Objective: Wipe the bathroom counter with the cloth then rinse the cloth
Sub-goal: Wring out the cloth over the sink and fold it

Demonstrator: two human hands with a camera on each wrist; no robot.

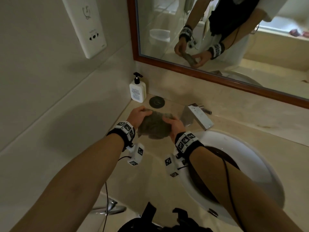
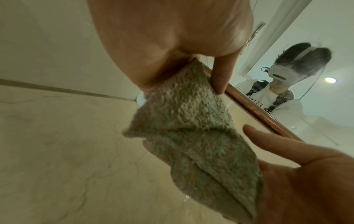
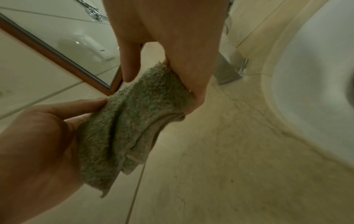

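Both hands are holding the cloth (image 1: pixel 153 128) up in the air, just above the counter (image 1: pixel 155 153), in the left back corner between the sink (image 1: pixel 247 158) and the side wall. The left hand (image 1: pixel 139 114) is gripping one end, with the thumb and fingers closed over the fabric. The right hand (image 1: pixel 173 125) is pinching the other end; the left wrist view is showing one of its fingers (image 2: pixel 268 141) lying straight beside the cloth rather than curled on it. Between the two grips the cloth is hanging bunched and folded over itself, not spread flat, so it is probably being gathered or refolded into a pad that fits the palm before it is pressed down.

Nothing is touching the stone yet, so I judge the wiping as not visibly under way here, and the rinse as not yet done: the tap (image 1: pixel 197 118) is standing just to the right of the hands with no water visibly running. A few small drops are showing on the counter below the cloth in the left wrist view, which suggests the cloth is damp.

The soap bottle (image 1: pixel 137 91) is standing in the far corner by the mirror (image 1: pixel 217 76), and a round dark cap (image 1: pixel 156 102) is lying beside it; both are sitting close to where a wipe would pass and could be knocked.
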